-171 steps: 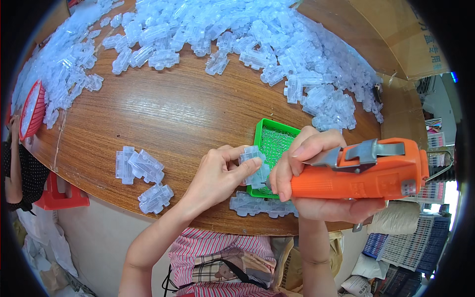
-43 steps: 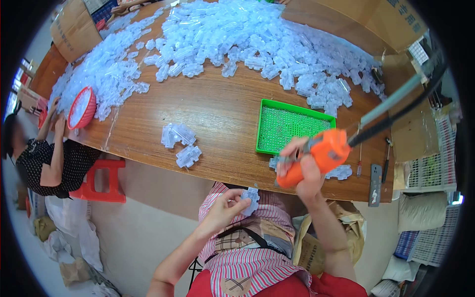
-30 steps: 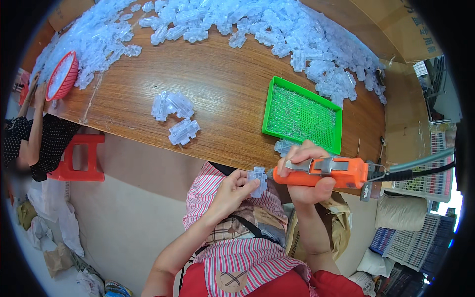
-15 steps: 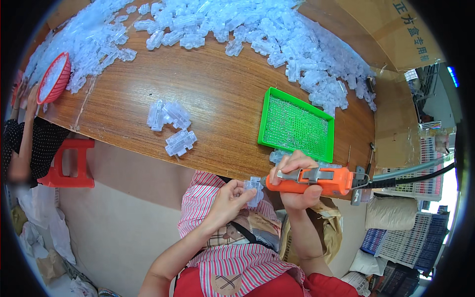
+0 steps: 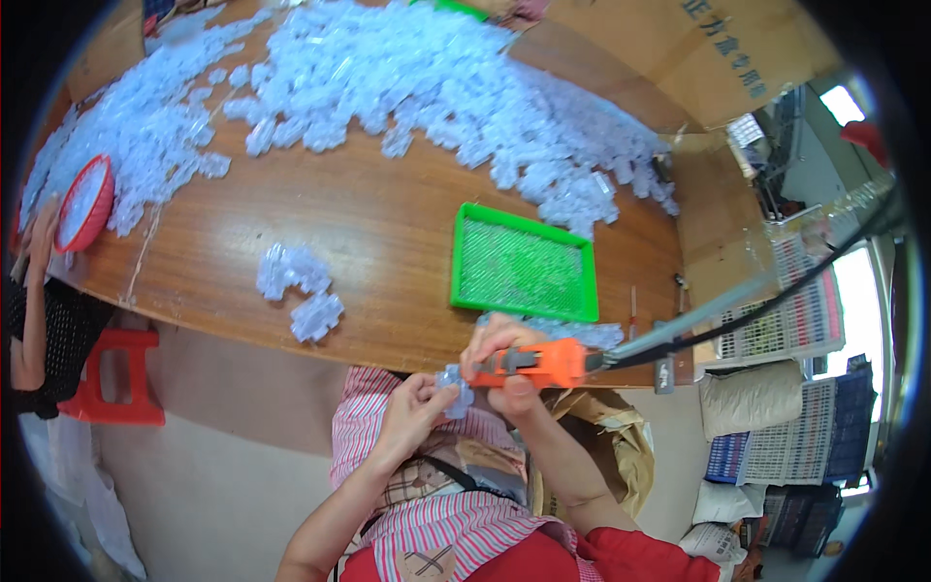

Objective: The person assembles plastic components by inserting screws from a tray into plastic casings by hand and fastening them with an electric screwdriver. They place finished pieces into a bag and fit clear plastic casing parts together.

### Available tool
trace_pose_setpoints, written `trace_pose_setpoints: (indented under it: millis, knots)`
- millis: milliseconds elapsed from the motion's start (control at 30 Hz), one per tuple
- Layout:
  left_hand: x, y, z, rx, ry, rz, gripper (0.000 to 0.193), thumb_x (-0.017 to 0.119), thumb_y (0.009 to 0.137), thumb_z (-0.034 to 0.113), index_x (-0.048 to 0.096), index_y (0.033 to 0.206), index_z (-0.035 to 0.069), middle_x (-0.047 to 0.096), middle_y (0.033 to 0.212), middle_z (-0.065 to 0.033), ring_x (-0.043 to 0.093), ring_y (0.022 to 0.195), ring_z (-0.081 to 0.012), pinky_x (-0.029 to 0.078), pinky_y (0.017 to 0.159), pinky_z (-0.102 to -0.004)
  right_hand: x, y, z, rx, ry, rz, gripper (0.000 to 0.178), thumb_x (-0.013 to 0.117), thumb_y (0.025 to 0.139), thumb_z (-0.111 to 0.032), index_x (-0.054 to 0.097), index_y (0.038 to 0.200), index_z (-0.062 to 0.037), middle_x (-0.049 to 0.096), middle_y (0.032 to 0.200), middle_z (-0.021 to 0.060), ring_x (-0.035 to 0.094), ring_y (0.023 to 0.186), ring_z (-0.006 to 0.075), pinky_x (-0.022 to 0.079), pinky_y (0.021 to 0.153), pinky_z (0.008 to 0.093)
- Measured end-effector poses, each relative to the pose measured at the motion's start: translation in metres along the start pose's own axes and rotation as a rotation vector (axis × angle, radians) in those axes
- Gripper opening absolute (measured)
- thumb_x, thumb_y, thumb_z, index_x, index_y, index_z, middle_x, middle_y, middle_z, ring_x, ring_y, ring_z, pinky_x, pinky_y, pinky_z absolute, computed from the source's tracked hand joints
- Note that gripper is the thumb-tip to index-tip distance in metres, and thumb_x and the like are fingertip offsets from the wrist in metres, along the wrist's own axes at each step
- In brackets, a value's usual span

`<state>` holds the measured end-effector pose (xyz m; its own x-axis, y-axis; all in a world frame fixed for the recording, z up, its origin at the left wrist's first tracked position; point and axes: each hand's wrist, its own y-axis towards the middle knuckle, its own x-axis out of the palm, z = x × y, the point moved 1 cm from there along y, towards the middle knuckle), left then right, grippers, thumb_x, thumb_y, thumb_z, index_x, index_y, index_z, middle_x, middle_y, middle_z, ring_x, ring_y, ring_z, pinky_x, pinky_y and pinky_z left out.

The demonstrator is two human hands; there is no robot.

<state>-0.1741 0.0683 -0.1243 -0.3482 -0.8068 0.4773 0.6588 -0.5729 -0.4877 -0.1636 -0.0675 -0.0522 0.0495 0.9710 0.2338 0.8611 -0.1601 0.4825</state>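
Note:
Low in front of the table's near edge, my left hand [image 5: 409, 415] pinches a clear plastic housing [image 5: 454, 392] between thumb and fingers. My right hand [image 5: 504, 361] is wrapped round an orange electric screwdriver [image 5: 551, 363], held almost level. Its tip points left at the housing; blur hides whether they touch. Beyond my right hand lies a green tray [image 5: 593, 291] of small metal pieces that look like screws. More clear housings [image 5: 582, 333] lie along the tray's near side. A small group of housings [image 5: 316, 317] rests on the table to the left.
A large heap of clear housings [image 5: 388, 68] covers the table's far side, bordered by cardboard [image 5: 630, 58]. At left, another person's hand [image 5: 39, 233] is at a red basket [image 5: 97, 213], above a red stool [image 5: 112, 388]. Cables [image 5: 718, 330] run right from the screwdriver.
The whole view has shifted, so the tray, heap and my hands appear further left, and the table things lower. Both hands keep their holds, with the screwdriver still beside the housing.

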Motion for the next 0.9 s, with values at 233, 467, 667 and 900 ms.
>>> trace_pose_setpoints:
  millis: [233,467,667,900]
  knots:
    - [-0.012,-0.013,-0.016,-0.008,0.045,0.038,0.027,0.067,0.084,0.017,0.055,0.099,-0.003,0.063,0.087,-0.0078,0.062,0.073,-0.0138,0.055,0.063,-0.0279,0.004,-0.020,0.003,0.092,-0.252,-0.022,0.062,0.057,0.080,-0.060,0.061,0.086,0.0012,0.054,0.066,0.0051,0.050,0.054,0.0125,0.038,0.047,0.0243]
    - [-0.004,-0.008,-0.025,0.009,0.120,0.080,0.031,0.066,0.085,0.019,0.050,0.102,-0.002,0.061,0.096,-0.0118,0.062,0.080,-0.0172,0.056,0.063,-0.0304,-0.003,0.000,-0.005,0.296,-0.021,0.010,0.053,0.058,0.083,-0.052,0.058,0.089,0.0000,0.053,0.068,0.0063,0.055,0.056,0.0140,0.043,0.047,0.0268]
    - [0.005,0.012,-0.034,0.171,0.203,0.085,0.036,0.065,0.085,0.029,0.054,0.103,0.001,0.065,0.087,-0.0079,0.060,0.070,-0.0115,0.047,0.058,-0.0259,-0.009,0.033,-0.053,0.187,-0.127,-0.066,0.052,0.050,0.087,-0.053,0.052,0.092,-0.0009,0.053,0.071,0.0084,0.054,0.059,0.0173,0.047,0.054,0.0312]
    - [-0.002,-0.011,-0.016,0.023,-0.249,0.085,0.029,0.065,0.086,0.014,0.048,0.105,0.000,0.063,0.095,-0.0079,0.063,0.084,-0.0131,0.055,0.072,-0.0262,-0.009,0.012,-0.033,0.171,0.087,0.130,0.065,0.043,0.085,-0.066,0.049,0.087,-0.0014,0.046,0.061,0.0046,0.046,0.052,0.0151,0.042,0.046,0.0300]
